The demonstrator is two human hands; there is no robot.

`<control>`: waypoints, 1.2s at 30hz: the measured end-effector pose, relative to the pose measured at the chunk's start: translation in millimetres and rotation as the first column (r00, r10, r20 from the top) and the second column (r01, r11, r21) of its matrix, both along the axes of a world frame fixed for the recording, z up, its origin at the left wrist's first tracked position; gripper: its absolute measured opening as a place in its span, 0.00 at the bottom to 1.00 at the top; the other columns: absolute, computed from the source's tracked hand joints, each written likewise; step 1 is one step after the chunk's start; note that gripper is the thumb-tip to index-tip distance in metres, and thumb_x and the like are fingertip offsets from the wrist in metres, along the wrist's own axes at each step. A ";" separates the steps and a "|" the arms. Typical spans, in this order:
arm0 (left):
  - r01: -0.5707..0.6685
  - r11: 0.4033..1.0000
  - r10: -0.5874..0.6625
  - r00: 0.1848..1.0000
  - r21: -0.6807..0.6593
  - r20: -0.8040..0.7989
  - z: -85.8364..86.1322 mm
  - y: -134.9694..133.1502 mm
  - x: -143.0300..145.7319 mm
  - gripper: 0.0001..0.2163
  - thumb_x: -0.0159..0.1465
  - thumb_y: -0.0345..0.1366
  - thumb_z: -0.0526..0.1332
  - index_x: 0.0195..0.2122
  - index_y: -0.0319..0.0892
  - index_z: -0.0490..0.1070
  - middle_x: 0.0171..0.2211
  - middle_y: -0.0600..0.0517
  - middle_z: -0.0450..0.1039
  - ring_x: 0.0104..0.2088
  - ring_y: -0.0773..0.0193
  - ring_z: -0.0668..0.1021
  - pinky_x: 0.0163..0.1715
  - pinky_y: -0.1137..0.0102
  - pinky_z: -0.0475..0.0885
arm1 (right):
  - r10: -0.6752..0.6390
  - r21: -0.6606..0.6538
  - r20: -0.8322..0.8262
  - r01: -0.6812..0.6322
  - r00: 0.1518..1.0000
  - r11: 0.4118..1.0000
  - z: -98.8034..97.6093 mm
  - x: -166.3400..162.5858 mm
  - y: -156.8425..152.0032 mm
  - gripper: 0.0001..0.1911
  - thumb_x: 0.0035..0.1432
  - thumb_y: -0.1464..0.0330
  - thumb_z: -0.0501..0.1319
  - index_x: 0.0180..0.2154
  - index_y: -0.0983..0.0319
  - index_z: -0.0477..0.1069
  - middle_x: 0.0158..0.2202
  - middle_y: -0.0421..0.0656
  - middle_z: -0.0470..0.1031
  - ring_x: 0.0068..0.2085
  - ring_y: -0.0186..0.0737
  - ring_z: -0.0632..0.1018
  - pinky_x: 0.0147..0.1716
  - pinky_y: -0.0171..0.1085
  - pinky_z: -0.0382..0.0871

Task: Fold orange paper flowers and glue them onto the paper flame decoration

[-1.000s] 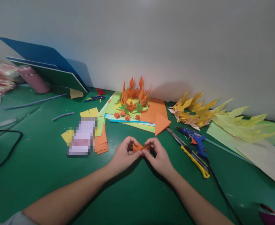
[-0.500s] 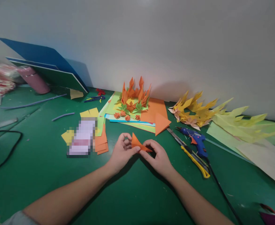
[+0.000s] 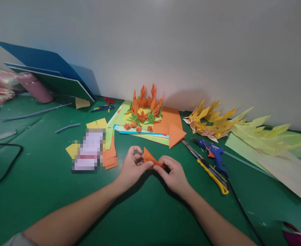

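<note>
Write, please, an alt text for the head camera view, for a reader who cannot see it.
Two bare hands, left hand and right hand, pinch a small folded orange paper piece above a green table. Behind it lie coloured paper sheets with an orange paper flower; a blue glue gun lies to the right.

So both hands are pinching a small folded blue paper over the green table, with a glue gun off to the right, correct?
Not quite: the folded paper is orange, not blue, as the head view shows. Both the left hand and right hand pinch it over the green table, the glue gun to the right.
</note>
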State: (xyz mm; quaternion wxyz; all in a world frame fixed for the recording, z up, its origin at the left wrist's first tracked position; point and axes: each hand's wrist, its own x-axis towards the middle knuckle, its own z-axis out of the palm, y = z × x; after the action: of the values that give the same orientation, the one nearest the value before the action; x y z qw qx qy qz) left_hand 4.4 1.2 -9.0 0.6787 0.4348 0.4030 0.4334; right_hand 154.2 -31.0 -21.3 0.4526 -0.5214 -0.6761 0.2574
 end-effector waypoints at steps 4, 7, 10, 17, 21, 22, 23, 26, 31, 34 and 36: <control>-0.045 0.998 0.046 0.997 0.034 -0.060 0.5 -1.0 0.3 0.22 0.43 0.32 0.70 0.30 0.45 0.54 0.17 0.66 0.64 0.16 0.76 0.68 0.19 0.78 0.61 | 0.038 -0.067 -0.061 -0.042 0.997 0.997 -0.2 1.3 -0.8 0.18 0.59 0.62 0.54 0.18 0.60 0.63 0.18 0.38 0.67 0.22 0.34 0.68 0.24 0.33 0.61; -0.067 0.996 0.072 0.994 0.062 -0.077 1.3 0.1 -0.6 0.22 0.44 0.31 0.70 0.31 0.45 0.54 0.19 0.65 0.65 0.18 0.75 0.69 0.20 0.78 0.62 | 0.029 -0.096 -0.155 -0.044 0.988 0.994 -3.5 1.5 -0.6 0.21 0.61 0.58 0.52 0.20 0.60 0.66 0.18 0.40 0.71 0.23 0.36 0.72 0.26 0.35 0.65; -0.066 0.995 0.070 0.996 0.073 -0.057 1.7 2.7 -2.2 0.22 0.44 0.32 0.70 0.31 0.45 0.54 0.23 0.61 0.69 0.23 0.71 0.74 0.24 0.76 0.66 | 0.016 -0.154 -0.282 -0.062 0.959 0.986 -7.6 1.6 0.7 0.22 0.62 0.54 0.49 0.27 0.61 0.70 0.21 0.41 0.73 0.24 0.37 0.74 0.25 0.35 0.68; -0.009 0.997 0.012 1.000 0.078 -0.029 -0.9 1.8 -1.0 0.22 0.44 0.34 0.71 0.33 0.44 0.58 0.26 0.60 0.67 0.26 0.71 0.73 0.28 0.75 0.68 | 0.006 -0.099 -0.159 -0.022 0.987 0.995 -4.2 1.0 1.4 0.06 0.53 0.65 0.61 0.28 0.60 0.71 0.25 0.39 0.75 0.27 0.37 0.75 0.28 0.33 0.70; 0.027 0.989 -0.026 1.000 0.145 -0.013 -1.5 -0.2 -2.7 0.19 0.47 0.43 0.70 0.35 0.43 0.63 0.31 0.55 0.68 0.30 0.69 0.73 0.31 0.73 0.68 | -0.077 -0.067 -0.223 0.064 0.972 0.996 -4.9 0.5 0.5 0.05 0.54 0.68 0.58 0.29 0.60 0.72 0.21 0.38 0.74 0.20 0.35 0.74 0.22 0.33 0.69; 0.008 0.988 -0.006 1.000 0.156 -0.015 -1.8 -0.1 -3.5 0.18 0.50 0.47 0.68 0.35 0.43 0.65 0.33 0.54 0.68 0.31 0.68 0.73 0.33 0.72 0.69 | -0.109 -0.039 -0.227 0.103 0.968 0.994 -5.7 0.7 0.4 0.05 0.53 0.68 0.58 0.30 0.60 0.73 0.23 0.39 0.75 0.21 0.35 0.74 0.23 0.34 0.70; -0.021 0.988 0.025 0.999 0.156 -0.023 -2.2 0.2 -4.3 0.18 0.52 0.50 0.65 0.35 0.43 0.67 0.34 0.53 0.68 0.32 0.67 0.73 0.35 0.71 0.69 | -0.137 0.000 -0.222 0.141 0.965 0.990 -6.4 1.2 0.3 0.05 0.53 0.69 0.58 0.30 0.60 0.73 0.24 0.40 0.76 0.23 0.36 0.75 0.25 0.35 0.71; -0.073 0.994 0.074 0.997 0.081 -0.011 -3.0 2.5 -5.7 0.22 0.55 0.58 0.57 0.34 0.42 0.68 0.32 0.53 0.68 0.31 0.66 0.73 0.32 0.71 0.70 | -0.173 0.141 -0.186 0.201 0.967 0.969 -7.8 3.7 0.1 0.07 0.51 0.73 0.59 0.30 0.58 0.75 0.28 0.42 0.78 0.30 0.40 0.78 0.32 0.39 0.72; 0.090 0.993 -0.086 0.995 -0.079 0.050 1.1 6.2 -6.6 0.25 0.51 0.59 0.59 0.38 0.42 0.65 0.25 0.54 0.70 0.24 0.65 0.74 0.24 0.70 0.70 | -0.089 0.225 -0.117 0.113 0.989 0.968 -6.4 5.8 -0.1 0.14 0.49 0.78 0.56 0.34 0.57 0.75 0.32 0.42 0.79 0.35 0.41 0.77 0.37 0.40 0.72; 0.108 0.991 -0.108 0.994 -0.084 0.003 3.4 6.0 -7.6 0.25 0.46 0.48 0.70 0.39 0.42 0.63 0.24 0.57 0.72 0.22 0.69 0.74 0.24 0.73 0.69 | 0.000 0.209 -0.053 0.011 0.999 0.978 -3.7 4.6 0.1 0.15 0.51 0.77 0.56 0.36 0.56 0.75 0.33 0.43 0.78 0.37 0.41 0.76 0.38 0.41 0.71; 0.118 0.990 -0.118 0.993 -0.078 0.007 3.8 5.6 -7.8 0.25 0.44 0.43 0.72 0.39 0.43 0.62 0.22 0.59 0.72 0.20 0.71 0.73 0.24 0.74 0.68 | 0.036 0.203 -0.029 -0.029 0.999 0.979 -1.6 4.0 0.1 0.13 0.53 0.75 0.57 0.37 0.56 0.74 0.34 0.43 0.78 0.38 0.42 0.76 0.40 0.43 0.70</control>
State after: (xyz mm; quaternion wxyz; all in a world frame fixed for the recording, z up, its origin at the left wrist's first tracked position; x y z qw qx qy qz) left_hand -3.4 6.8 -5.2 0.7200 0.4305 0.3927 0.3770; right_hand 158.2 -30.9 -23.0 0.5099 -0.4572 -0.6998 0.2031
